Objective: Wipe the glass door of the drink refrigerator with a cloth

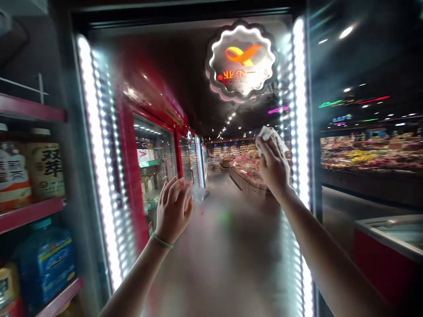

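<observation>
A tall glass door (228, 264) with bright light strips down both sides stands in front of me. Against the right part of the pane, my right hand (273, 163) presses a crumpled white cloth (271, 132), its fingers folded over it. My left hand (174, 207) is raised at the lower middle of the glass, holding nothing I can see. Its fingers are bent a little and apart, and they seem to touch the pane. A green band circles that wrist. A pale smudge or reflection shows beside its fingertips.
A lit scalloped sign (243, 61) is at the top of the door. Shelves at left hold cartons (46, 167) and a blue jug (44, 264). Red glass-front coolers (155, 149) show through or in the pane. At right stands a red chest freezer (383, 251).
</observation>
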`<control>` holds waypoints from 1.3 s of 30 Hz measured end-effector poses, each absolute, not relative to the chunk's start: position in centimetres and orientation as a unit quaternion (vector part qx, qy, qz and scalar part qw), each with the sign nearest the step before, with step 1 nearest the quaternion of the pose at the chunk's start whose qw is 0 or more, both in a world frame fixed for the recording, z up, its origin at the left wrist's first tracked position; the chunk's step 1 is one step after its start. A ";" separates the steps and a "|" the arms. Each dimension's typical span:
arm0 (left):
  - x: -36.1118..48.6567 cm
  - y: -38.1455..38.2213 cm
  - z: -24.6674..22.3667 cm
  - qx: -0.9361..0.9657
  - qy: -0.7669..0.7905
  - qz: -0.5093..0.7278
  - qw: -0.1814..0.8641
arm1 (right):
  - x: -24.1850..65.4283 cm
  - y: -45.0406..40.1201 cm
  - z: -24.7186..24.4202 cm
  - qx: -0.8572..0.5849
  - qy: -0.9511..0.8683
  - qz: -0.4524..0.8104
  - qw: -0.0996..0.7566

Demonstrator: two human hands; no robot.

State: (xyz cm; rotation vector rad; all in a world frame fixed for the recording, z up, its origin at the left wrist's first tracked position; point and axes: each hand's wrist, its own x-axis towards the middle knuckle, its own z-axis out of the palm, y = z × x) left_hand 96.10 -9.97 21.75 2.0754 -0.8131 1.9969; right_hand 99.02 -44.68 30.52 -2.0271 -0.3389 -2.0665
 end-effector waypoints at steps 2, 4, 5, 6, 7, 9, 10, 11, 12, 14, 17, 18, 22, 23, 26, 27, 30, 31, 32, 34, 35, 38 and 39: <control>96.0 -12.0 21.6 0.692 -0.279 0.662 0.077 | 98.3 -47.9 29.3 -0.694 -0.079 -0.704 0.133; 95.9 -13.4 21.6 0.691 -0.282 0.661 0.075 | 97.7 -49.4 28.5 -0.693 -0.054 -0.704 0.148; 95.8 -13.7 21.6 0.690 -0.282 0.662 0.074 | 97.5 -49.5 28.3 -0.689 -0.047 -0.707 0.153; 95.7 -13.9 21.6 0.690 -0.281 0.663 0.075 | 97.4 -49.2 28.3 -0.683 -0.046 -0.712 0.155; 95.7 -13.8 21.6 0.690 -0.278 0.664 0.076 | 97.3 -48.6 28.4 -0.677 -0.048 -0.717 0.156; 95.6 -13.0 21.7 0.691 -0.270 0.666 0.077 | 97.4 -46.4 29.0 -0.673 -0.072 -0.721 0.148; 95.6 -12.3 21.8 0.691 -0.265 0.668 0.076 | 97.5 -44.9 29.4 -0.675 -0.092 -0.718 0.141; 95.6 -11.5 21.8 0.691 -0.259 0.671 0.074 | 97.6 -43.2 29.8 -0.680 -0.114 -0.712 0.134; 95.6 -10.5 21.7 0.692 -0.252 0.672 0.072 | 97.8 -41.2 30.1 -0.685 -0.137 -0.704 0.127; 95.5 -8.2 21.5 0.697 -0.236 0.674 0.070 | 98.2 -36.7 30.2 -0.698 -0.185 -0.682 0.115; 95.0 -4.2 21.0 0.714 -0.209 0.666 0.061 | 99.0 -28.8 29.6 -0.715 -0.258 -0.641 0.106; 94.7 -2.7 20.8 0.721 -0.202 0.661 0.054 | 99.2 -26.1 29.3 -0.719 -0.280 -0.627 0.107; 93.3 3.2 20.2 0.738 -0.178 0.651 0.014 | 100.0 -15.6 27.3 -0.731 -0.348 -0.576 0.115; 92.9 4.6 20.1 0.739 -0.172 0.651 0.004 | 100.2 -13.3 26.7 -0.732 -0.362 -0.566 0.111; 92.1 7.8 20.0 0.744 -0.153 0.651 -0.020 | 100.6 -7.6 24.7 -0.731 -0.401 -0.546 0.084; 91.9 8.5 19.9 0.745 -0.146 0.651 -0.024 | 100.8 -6.3 24.1 -0.729 -0.412 -0.541 0.077; 91.8 9.6 19.8 0.747 -0.138 0.649 -0.023 | 101.0 -4.1 22.8 -0.722 -0.437 -0.534 0.060; 91.9 9.7 19.8 0.748 -0.138 0.649 -0.021 | 101.0 -4.2 22.6 -0.719 -0.439 -0.536 0.054; 92.0 9.6 19.7 0.747 -0.139 0.649 -0.018 | 101.0 -4.6 22.5 -0.716 -0.439 -0.540 0.048; 92.3 9.2 19.6 0.745 -0.145 0.651 -0.011 | 100.9 -6.4 22.7 -0.713 -0.430 -0.553 0.041; 92.4 8.8 19.5 0.743 -0.150 0.652 -0.006 | 100.7 -7.9 22.9 -0.712 -0.421 -0.560 0.043; 92.9 7.1 19.1 0.742 -0.168 0.648 0.013 | 99.8 -13.3 23.9 -0.713 -0.383 -0.582 0.075; 93.1 6.3 18.9 0.744 -0.171 0.645 0.018 | 99.5 -15.3 24.3 -0.713 -0.367 -0.591 0.088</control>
